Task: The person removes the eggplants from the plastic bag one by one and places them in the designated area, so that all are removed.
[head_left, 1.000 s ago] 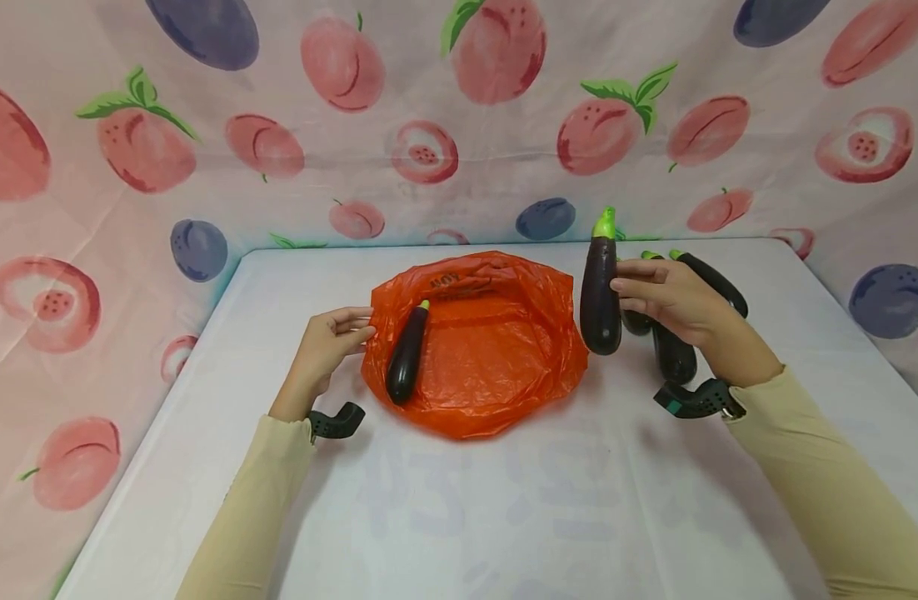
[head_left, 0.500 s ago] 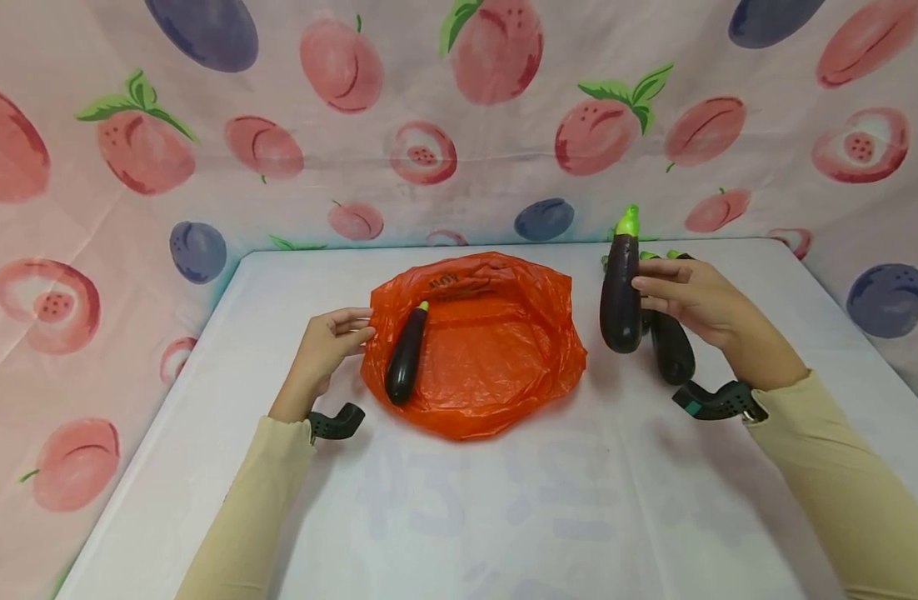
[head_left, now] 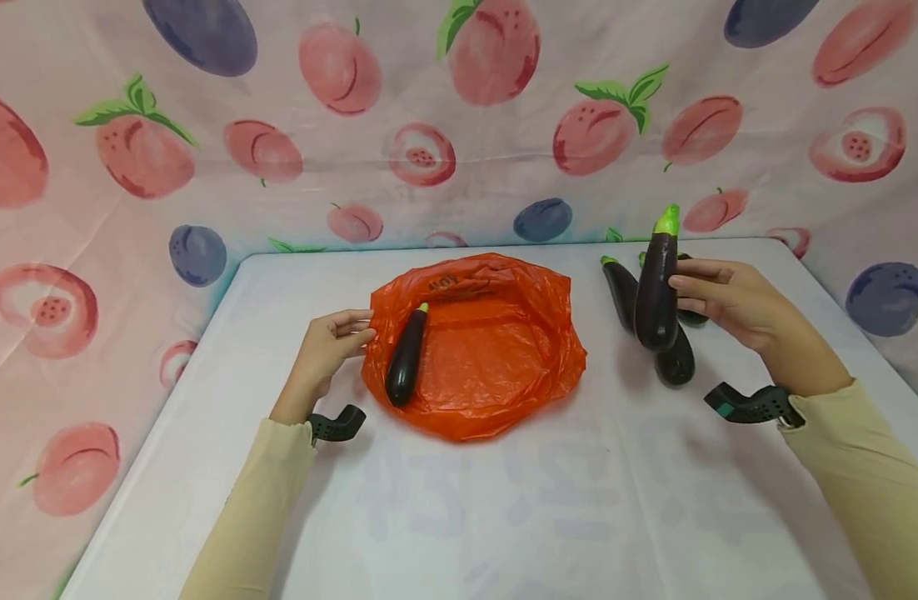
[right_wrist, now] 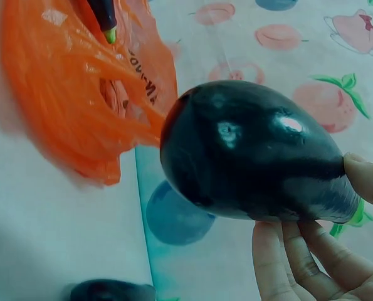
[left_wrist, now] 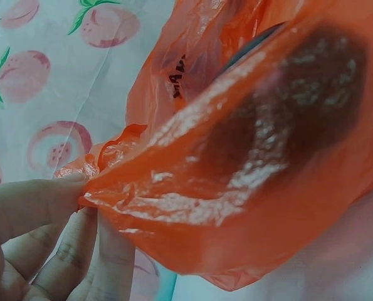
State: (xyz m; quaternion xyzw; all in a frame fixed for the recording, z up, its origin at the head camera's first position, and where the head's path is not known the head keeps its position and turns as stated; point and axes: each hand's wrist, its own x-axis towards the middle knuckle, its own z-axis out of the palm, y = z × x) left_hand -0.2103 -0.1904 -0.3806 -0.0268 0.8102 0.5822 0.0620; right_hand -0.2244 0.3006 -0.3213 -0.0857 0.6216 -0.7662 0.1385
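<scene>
An orange plastic bag lies with its mouth spread on the white table, one dark eggplant inside along its left side. My left hand pinches the bag's left edge; in the left wrist view the thumb and fingers grip the thin plastic, and the eggplant shows dimly through it. Right of the bag, my right hand holds another eggplant nearly upright above the table, green stem up. In the right wrist view this eggplant sits between the thumb and the fingers.
Behind the held eggplant lie more eggplants, one at the left and another nearer the front, partly hidden. A pink cloth printed with peaches and plums hangs behind the white table.
My right hand has moved to the right with its eggplant, away from the bag and across the other eggplants. The left hand and the bag have stayed in place.
</scene>
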